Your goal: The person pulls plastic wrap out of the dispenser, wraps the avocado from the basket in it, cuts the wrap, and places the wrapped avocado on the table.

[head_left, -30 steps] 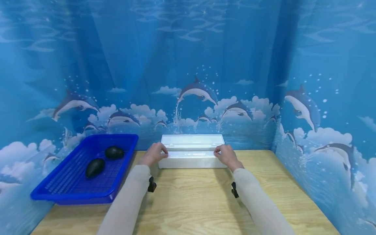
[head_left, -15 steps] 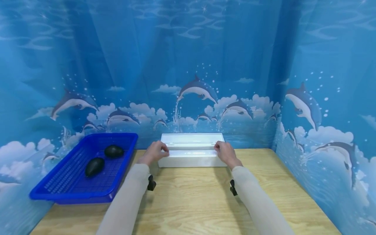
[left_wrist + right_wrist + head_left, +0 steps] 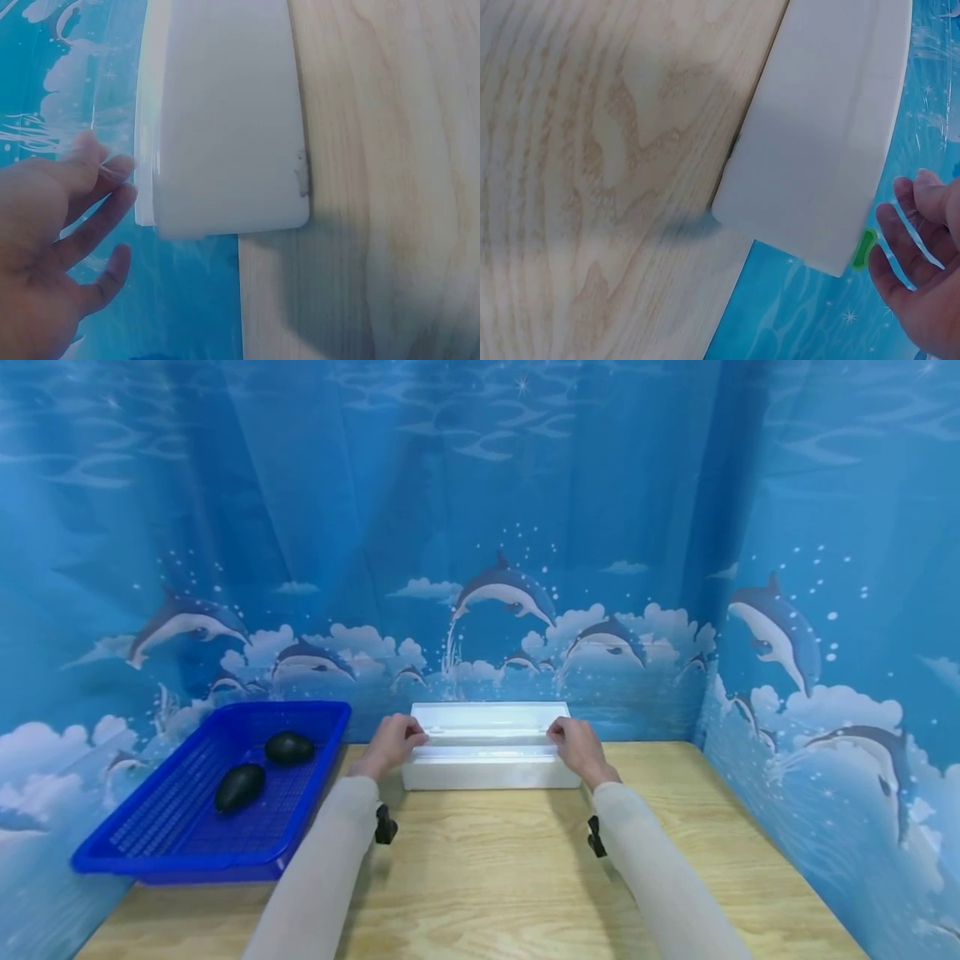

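A long white cling film dispenser point(image 3: 491, 774) lies at the table's far edge, its lid point(image 3: 491, 714) raised behind it. At its left end my left hand point(image 3: 390, 745) pinches the edge of clear cling film point(image 3: 112, 120) between thumb and index finger; the other fingers are bent loosely. My right hand point(image 3: 579, 750) is at the right end, its thumb and index fingertip together on the film's other corner. The film between the hands is see-through and hard to make out. A green tab point(image 3: 864, 250) shows at the dispenser's right end in the right wrist view.
A blue plastic basket point(image 3: 180, 862) stands on the left of the wooden table point(image 3: 480, 877), with two dark avocados point(image 3: 240, 787) in it. A blue dolphin-print curtain point(image 3: 480, 527) hangs directly behind the dispenser and along the right side.
Both hands have risen slightly from the dispenser's front part toward its raised lid, the right one first, then the left. The dispenser, basket and avocados stay in place.
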Demonstrator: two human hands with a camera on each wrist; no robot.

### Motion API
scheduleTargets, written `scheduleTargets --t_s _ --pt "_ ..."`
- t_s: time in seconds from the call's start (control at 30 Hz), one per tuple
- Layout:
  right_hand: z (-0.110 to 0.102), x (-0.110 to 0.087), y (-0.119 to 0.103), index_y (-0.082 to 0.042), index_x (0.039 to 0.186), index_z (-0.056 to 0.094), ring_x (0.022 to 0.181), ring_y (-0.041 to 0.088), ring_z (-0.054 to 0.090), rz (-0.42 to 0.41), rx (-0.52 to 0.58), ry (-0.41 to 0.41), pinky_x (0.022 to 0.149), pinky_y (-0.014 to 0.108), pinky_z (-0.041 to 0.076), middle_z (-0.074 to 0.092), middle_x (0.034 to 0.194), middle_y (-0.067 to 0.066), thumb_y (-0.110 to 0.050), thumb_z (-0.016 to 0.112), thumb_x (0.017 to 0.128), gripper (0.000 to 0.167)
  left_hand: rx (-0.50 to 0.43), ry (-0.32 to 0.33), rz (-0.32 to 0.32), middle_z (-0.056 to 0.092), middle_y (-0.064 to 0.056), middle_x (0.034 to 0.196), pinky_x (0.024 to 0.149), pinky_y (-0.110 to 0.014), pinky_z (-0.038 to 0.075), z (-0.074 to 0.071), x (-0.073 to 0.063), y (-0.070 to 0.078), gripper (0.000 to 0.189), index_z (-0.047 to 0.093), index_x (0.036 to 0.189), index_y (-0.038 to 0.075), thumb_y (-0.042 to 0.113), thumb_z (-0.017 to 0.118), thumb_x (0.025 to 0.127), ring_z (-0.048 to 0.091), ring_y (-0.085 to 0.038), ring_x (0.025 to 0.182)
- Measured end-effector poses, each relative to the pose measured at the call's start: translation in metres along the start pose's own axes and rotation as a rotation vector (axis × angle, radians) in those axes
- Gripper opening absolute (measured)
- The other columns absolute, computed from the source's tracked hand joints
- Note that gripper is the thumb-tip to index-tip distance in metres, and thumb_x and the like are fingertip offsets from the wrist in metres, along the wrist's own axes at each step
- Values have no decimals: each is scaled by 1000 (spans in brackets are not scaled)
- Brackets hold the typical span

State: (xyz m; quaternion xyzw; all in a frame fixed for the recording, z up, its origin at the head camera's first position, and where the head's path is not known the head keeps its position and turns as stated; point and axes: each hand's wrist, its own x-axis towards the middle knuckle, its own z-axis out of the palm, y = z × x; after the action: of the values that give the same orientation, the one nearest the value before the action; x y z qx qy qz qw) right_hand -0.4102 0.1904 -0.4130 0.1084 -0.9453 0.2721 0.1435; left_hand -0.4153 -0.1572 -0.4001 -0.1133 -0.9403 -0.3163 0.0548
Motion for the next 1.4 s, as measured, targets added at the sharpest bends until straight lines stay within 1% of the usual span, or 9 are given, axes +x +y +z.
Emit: scheduleTargets --t_s 0.17,0.37,0.53,0.73,0.8,0.97,1.1,1.27,1.4 --pt "-2 0 -1 -1 108 74 97 31 71 -1 -1 24 85 45 61 76 105 16 -5 62 101 14 -30 24 6 74 -12 95 73 -33 56 -2 2 1 18 74 105 2 15 62 104 65 -21 82" --pt "-4 2 -3 -2 108 75 97 32 73 7 -23 86 86 46 62 77 105 17 -6 63 101 15 -43 54 0 74 -11 99 78 -37 59 -4 4 4 22 73 111 2 16 57 107 67 -23 89" --pt "-8 4 -5 -1 105 75 88 30 72 4 -51 122 79 45 61 77 98 17 -12 63 103 16 -62 77 12 74 -14 104 82 -41 61 -7 3 7 24 71 114 0 16 55 108 70 -26 94" --pt "-14 6 -5 -1 103 74 79 29 70 -26 -69 149 72 45 60 76 94 17 -17 62 104 21 -89 124 50 75 -17 102 84 -44 62 -12 6 9 24 71 112 -2 15 55 107 71 -31 94" --pt "-17 8 -5 -1 103 74 77 28 69 -39 -72 160 70 45 59 76 93 17 -18 62 104 21 -90 139 52 75 -17 102 85 -46 62 -14 7 10 24 72 111 -2 15 55 107 71 -32 95" --pt "-24 13 -8 1 102 75 78 29 71 -76 -69 181 72 45 60 77 93 18 -18 63 103 22 -99 153 4 74 -17 106 91 -47 62 -18 8 14 26 71 113 0 17 53 108 71 -31 100" --pt "-32 18 -12 2 101 76 82 33 73 -106 -60 196 74 47 61 77 94 20 -17 63 103 23 -119 166 -29 73 -16 107 90 -46 62 -23 8 18 28 70 115 0 20 51 109 71 -31 101" --pt "-40 21 -14 3 102 75 86 35 74 -137 -33 200 77 48 62 77 95 21 -17 63 103 24 -123 189 -18 73 -16 104 89 -45 62 -28 5 22 26 69 113 2 20 51 109 70 -29 96" --pt "-45 22 -16 2 102 75 86 35 73 -157 -9 200 78 49 62 77 94 21 -16 62 103 23 -136 196 -4 72 -15 104 91 -45 62 -32 5 25 23 68 111 3 19 51 109 69 -29 96"
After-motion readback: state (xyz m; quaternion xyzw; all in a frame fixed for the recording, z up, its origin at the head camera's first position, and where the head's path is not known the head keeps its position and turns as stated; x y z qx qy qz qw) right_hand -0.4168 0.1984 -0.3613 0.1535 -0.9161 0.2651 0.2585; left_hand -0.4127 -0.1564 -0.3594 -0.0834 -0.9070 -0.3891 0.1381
